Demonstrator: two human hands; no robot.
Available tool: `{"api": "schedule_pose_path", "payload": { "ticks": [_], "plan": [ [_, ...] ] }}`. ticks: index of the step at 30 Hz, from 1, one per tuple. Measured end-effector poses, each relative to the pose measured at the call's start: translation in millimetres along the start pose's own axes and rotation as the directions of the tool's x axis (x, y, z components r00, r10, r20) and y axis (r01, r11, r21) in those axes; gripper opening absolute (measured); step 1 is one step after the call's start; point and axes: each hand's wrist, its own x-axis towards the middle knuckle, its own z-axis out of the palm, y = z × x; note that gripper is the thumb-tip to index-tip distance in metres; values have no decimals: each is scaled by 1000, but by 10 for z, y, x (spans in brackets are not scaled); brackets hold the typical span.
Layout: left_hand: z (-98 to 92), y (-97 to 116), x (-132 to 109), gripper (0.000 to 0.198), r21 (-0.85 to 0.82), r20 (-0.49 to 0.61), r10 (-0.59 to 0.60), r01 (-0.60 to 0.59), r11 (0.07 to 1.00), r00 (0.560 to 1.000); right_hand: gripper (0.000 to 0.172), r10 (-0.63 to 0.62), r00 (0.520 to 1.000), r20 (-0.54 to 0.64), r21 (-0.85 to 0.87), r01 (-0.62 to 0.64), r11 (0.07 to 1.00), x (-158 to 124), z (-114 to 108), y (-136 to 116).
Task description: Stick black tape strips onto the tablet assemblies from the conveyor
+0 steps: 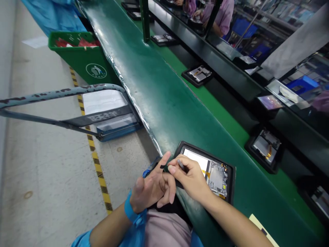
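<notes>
My left hand is turned palm up at the bench edge, index finger stretched out and the other fingers loosely bent. A small black strip lies across that index finger. Close beside it, my right hand is closed in a pinch, holding a short dark grey tool whose exact kind I cannot make out. Thumb and fingertips of the right hand are almost at the left index finger. Under and behind the right hand, an opened tablet with its circuit board exposed sits in a black tray, partly hidden by the hand and forearm.
A green bench runs diagonally alongside a conveyor carrying several trays with opened devices. On the left stand a green bin and a trolley handle. A yellow sheet lies lower right. Co-workers sit across the line.
</notes>
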Motion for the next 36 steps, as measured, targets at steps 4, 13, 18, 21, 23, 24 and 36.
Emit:
{"api": "schedule_pose_path", "payload": {
  "ticks": [4,13,18,21,23,24,36],
  "plan": [
    [-12,2,17,81,106,-52,-14,20,994,999,34,54,999,0,38,-54,998,19,3,-14],
    [-61,-7,7,82,194,-85,-65,80,978,994,50,224,973,62,283,-232,931,28,111,61],
    [-88,18,-73,90,239,-151,-105,140,961,983,58,235,968,87,369,-251,895,48,122,24],
    [-84,28,-101,96,265,-187,-143,191,945,972,57,224,967,122,396,-255,882,42,105,5],
    [-83,25,-94,97,275,-191,-150,200,940,970,57,212,967,144,394,-253,884,26,99,19],
    [-86,20,-84,97,282,-178,-148,195,939,973,56,204,967,151,390,-248,887,15,98,32],
    [-57,-56,58,105,727,-224,-17,179,663,974,27,-66,997,-49,-69,63,996,-78,-171,116]
  ]
}}
